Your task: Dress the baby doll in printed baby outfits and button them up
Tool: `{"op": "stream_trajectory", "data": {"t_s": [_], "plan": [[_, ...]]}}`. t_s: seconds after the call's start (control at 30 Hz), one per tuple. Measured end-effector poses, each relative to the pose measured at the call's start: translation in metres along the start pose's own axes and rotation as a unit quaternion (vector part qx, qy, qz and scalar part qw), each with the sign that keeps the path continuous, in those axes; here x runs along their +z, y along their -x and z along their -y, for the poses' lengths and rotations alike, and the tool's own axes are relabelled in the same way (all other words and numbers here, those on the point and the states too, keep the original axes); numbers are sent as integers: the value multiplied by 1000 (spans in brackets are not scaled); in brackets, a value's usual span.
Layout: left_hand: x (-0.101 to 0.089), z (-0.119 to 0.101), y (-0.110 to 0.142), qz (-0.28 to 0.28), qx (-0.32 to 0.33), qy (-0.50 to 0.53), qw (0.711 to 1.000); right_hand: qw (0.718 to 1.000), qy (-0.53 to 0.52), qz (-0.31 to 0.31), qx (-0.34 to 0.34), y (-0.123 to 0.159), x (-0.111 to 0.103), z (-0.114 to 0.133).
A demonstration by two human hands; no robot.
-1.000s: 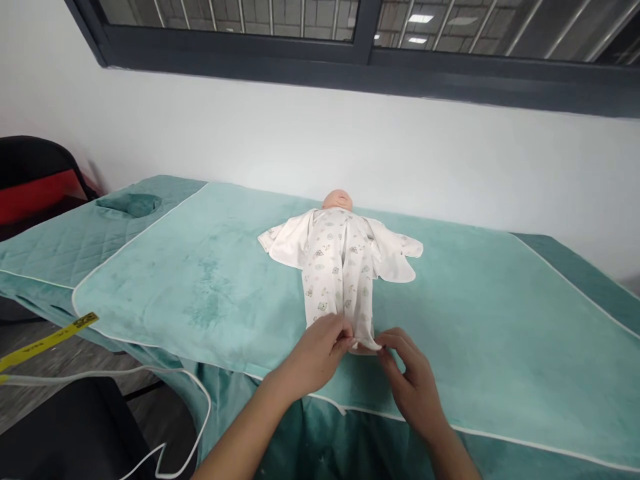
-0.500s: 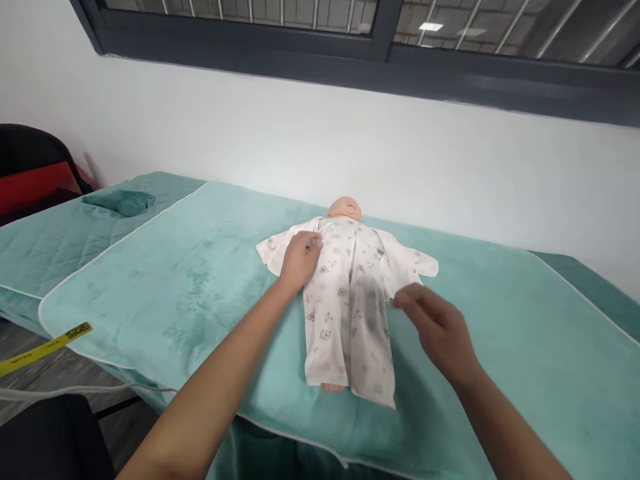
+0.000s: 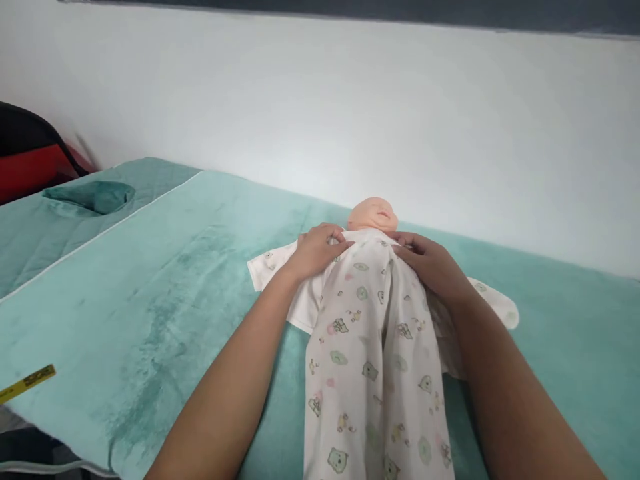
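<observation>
We see the baby doll (image 3: 373,215) on the green cover (image 3: 210,267), head at the far side, under the printed gown (image 3: 373,347). Our left hand (image 3: 320,252) and right hand (image 3: 433,263) touch its shoulders, maybe pinching cloth to keep it flat; we can't tell.

So the gown (image 3: 367,360) is white with little green bears plus bits of pink and yellow; the doll's head (image 3: 374,215) above it is peachy pink; the bed cover (image 3: 200,280) is soft teal, darker in blotches at left; wall (image 3: 300,100) is plain white; the strip (image 3: 27,383) lower left is yellow with black print; there's red and black on the chair (image 3: 30,163), upper left.
</observation>
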State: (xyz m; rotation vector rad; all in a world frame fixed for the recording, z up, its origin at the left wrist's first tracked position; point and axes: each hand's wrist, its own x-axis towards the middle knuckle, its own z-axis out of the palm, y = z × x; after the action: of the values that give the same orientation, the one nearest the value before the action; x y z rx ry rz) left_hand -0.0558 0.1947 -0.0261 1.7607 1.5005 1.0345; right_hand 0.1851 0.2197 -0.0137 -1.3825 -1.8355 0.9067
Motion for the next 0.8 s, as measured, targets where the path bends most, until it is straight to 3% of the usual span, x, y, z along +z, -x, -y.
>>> {"op": "stream_trajectory", "data": {"t_s": [0.13,0.23,0.37,0.5,0.67,0.8], "plan": [[2,-2,2,3,-7,27,1000,996,-71,-13,-48,0,4,0],[9,-1,3,-30,-12,26,999,993,-105,-53,-17,-5,7,4],[18,2,2,-99,-39,-45,993,996,-30,-80,16,-16,10,10],[23,6,3,-119,-13,-116,986,993,38,-113,-1,-19,18,8],[25,13,10,-106,51,-193,974,973,-67,-215,-46,3,29,-6],[25,17,28,-98,94,-234,963,967,-166,-183,-61,33,31,-20]]}}
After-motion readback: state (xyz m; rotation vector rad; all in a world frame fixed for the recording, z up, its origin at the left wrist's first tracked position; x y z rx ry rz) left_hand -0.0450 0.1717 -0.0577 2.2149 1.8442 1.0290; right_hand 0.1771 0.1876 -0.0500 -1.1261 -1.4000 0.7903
